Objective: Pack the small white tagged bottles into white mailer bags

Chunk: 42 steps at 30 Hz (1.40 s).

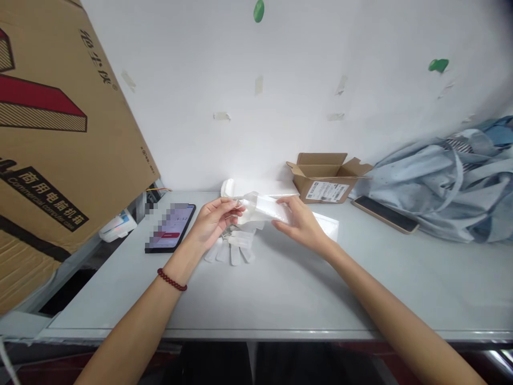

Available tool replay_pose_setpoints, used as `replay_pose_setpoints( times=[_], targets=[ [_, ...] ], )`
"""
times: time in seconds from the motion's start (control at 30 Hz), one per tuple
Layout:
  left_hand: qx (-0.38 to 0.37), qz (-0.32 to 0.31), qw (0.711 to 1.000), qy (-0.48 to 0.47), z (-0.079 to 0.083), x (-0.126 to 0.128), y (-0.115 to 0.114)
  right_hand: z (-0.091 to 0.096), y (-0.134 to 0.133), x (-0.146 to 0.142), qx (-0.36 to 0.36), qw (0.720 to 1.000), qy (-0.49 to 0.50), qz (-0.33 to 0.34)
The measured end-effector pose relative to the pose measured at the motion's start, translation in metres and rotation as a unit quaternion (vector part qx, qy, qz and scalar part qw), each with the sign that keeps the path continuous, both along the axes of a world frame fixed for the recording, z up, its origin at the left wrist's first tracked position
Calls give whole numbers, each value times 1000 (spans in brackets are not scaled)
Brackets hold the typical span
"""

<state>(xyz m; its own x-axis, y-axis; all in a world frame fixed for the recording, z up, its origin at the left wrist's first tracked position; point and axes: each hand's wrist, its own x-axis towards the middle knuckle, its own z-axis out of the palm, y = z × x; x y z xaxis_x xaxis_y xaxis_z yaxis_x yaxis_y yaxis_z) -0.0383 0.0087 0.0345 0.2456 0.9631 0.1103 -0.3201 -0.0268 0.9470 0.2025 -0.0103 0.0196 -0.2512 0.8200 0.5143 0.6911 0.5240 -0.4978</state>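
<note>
My right hand (298, 222) grips a white packet in a clear plastic bag (274, 208), thumb below and fingers over the top. The bag's crinkled clear end points left, towards my left hand (212, 222). The fingertips of my left hand are pinched together at that end on a small whitish thing too fine to make out. Under the hands, several translucent white tags (235, 254) lie fanned out on the table, partly hidden by the left hand. Behind the hands lies a long white object (262, 187). A flat white packet (327, 227) shows beyond my right wrist.
An open cardboard box (326, 179) stands at the back against the wall. A lit phone (172, 230) lies left, and a dark-screened phone (385, 214) lies right beside pale blue cloth (436, 182). A large carton (68, 133) leans in from the left over the grey table (280, 305).
</note>
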Motion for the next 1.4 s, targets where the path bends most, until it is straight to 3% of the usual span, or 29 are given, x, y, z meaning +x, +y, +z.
replay_pose_setpoints(
  times=[0.13,0.23,0.33,0.43,0.63,0.87,1.07,1.27,1.4],
  targets=[
    [64,86,983,151,-5,1,2,2,-2,-1,-21,999,26,0],
    [154,161,935,277,-10,2,3,3,-2,-1,-22,999,36,-3],
    [237,188,882,362,-13,3,2,4,-2,-2,-19,999,39,-3],
    [290,197,850,393,-13,6,-1,4,-3,-2,-13,999,42,3],
    [347,222,814,410,-14,12,-6,5,-5,-4,6,999,37,12],
    [289,159,858,393,-14,13,-6,5,-9,-10,27,999,18,28],
    [154,27,946,284,-15,14,-5,4,-15,-18,36,997,-33,56],
    [87,110,968,207,-8,17,-8,-3,-10,-15,103,977,-187,16],
    [53,115,985,114,-1,9,-6,-1,1,2,118,976,-177,-42]
  ],
)
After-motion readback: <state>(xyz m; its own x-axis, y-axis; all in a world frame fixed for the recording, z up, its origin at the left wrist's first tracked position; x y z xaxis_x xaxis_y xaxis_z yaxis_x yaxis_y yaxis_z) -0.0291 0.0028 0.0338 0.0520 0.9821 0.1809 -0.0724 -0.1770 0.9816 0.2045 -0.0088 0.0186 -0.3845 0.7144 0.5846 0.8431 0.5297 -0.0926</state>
